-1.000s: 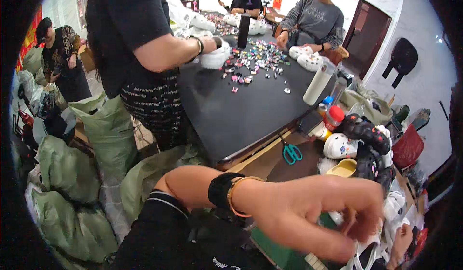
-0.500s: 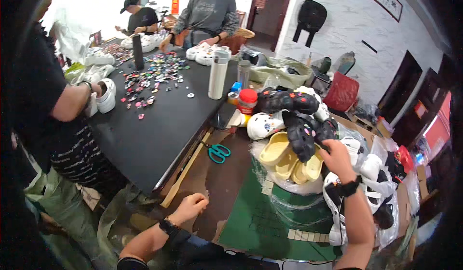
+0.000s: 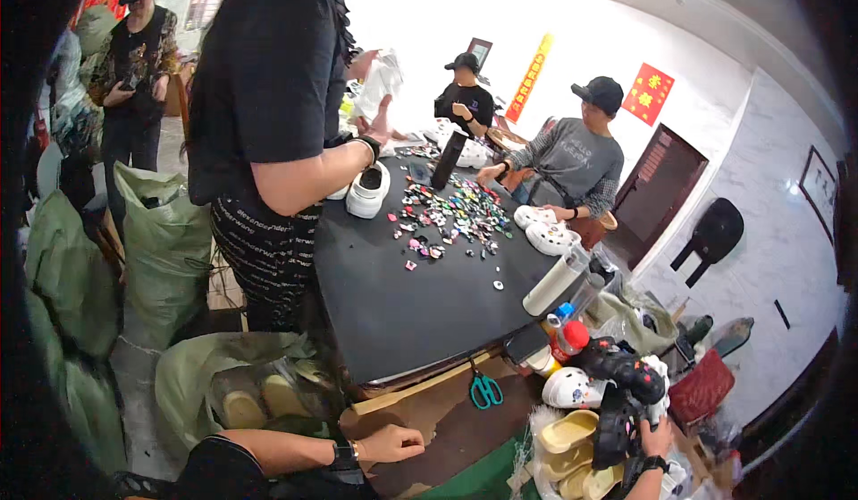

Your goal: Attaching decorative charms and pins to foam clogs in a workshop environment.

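Observation:
My left hand (image 3: 393, 444) hovers over the brown board (image 3: 447, 428), its fingers loosely curled together, with nothing visible in them. At the lower right, my right hand (image 3: 657, 439) is at the shoe pile, fingers closed on the edge of a black clog (image 3: 613, 424). Several pale yellow clogs (image 3: 569, 431) lie left of it. Above them rest a white clog with charms (image 3: 572, 389) and another black clog with charms (image 3: 630, 370). Teal-handled scissors (image 3: 485, 390) lie on the board between my hands.
A black table (image 3: 393, 321) holds scattered colourful charms (image 3: 456, 214), a white bottle (image 3: 554, 283) and white clogs (image 3: 547, 232). A red-lidded jar (image 3: 569, 341) stands by the pile. A co-worker (image 3: 277, 98) stands at the table's left; others work beyond. An open green sack (image 3: 197, 366) holds yellow clogs.
My view has swung left, so the table and pile appear further right. More sacks and another person show at left. My right hand stays at the shoe pile. The near co-worker's hand has lifted off the white shoe.

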Available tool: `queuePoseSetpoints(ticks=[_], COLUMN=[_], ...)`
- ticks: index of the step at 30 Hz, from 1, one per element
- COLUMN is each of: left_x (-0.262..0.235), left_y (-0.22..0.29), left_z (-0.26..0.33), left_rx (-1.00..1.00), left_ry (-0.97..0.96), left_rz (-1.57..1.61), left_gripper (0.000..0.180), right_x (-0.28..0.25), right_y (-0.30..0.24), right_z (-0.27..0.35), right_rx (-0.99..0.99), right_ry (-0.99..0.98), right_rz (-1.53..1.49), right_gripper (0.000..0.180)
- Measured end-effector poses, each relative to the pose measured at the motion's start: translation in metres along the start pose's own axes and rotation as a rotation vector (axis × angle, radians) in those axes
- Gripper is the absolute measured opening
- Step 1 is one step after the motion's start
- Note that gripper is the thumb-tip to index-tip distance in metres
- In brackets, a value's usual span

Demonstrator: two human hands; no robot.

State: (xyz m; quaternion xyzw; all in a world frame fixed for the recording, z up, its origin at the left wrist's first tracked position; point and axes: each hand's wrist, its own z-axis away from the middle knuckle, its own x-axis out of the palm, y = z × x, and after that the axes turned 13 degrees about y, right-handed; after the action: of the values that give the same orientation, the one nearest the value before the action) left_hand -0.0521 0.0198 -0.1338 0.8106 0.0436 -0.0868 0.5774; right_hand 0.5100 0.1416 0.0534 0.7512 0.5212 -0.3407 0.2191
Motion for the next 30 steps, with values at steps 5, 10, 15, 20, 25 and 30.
queuePoseSetpoints(ticks=[5, 10, 15, 20, 25, 30], left_x=[-0.003, 0.004, 0.001, 0.001, 0.005, -0.001], left_y=[0.012, 0.003, 0.004, 0.003, -0.002, 0.004], left_z=[-0.005, -0.014, -0.01, -0.014, -0.009, -0.004], left_rx=[-0.026, 0.016, 0.015, -0.001, -0.001, 0.03], left_ry=[-0.031, -0.029, -0.002, -0.081, -0.056, -0.024], left_rz=[-0.043, -0.018, -0.056, -0.1, -0.099, -0.082], left_gripper=[0.016, 0.016, 0.015, 0.02, 0.02, 0.016], right_x=[0.027, 0.04, 0.026, 0.032, -0.024, -0.091], right_y=[0.028, 0.03, -0.026, -0.012, -0.044, -0.072], right_z=[-0.01, -0.018, -0.021, -0.021, -0.014, 0.008], right_rx=[0.087, 0.019, 0.045, 0.135, -0.011, 0.009], right_ry=[-0.301, -0.116, -0.237, -0.238, -0.127, 0.019], right_rz=[0.056, -0.145, -0.449, -0.488, -0.486, -0.411], right_gripper=[0.057, 0.054, 0.058, 0.05, 0.041, 0.031])
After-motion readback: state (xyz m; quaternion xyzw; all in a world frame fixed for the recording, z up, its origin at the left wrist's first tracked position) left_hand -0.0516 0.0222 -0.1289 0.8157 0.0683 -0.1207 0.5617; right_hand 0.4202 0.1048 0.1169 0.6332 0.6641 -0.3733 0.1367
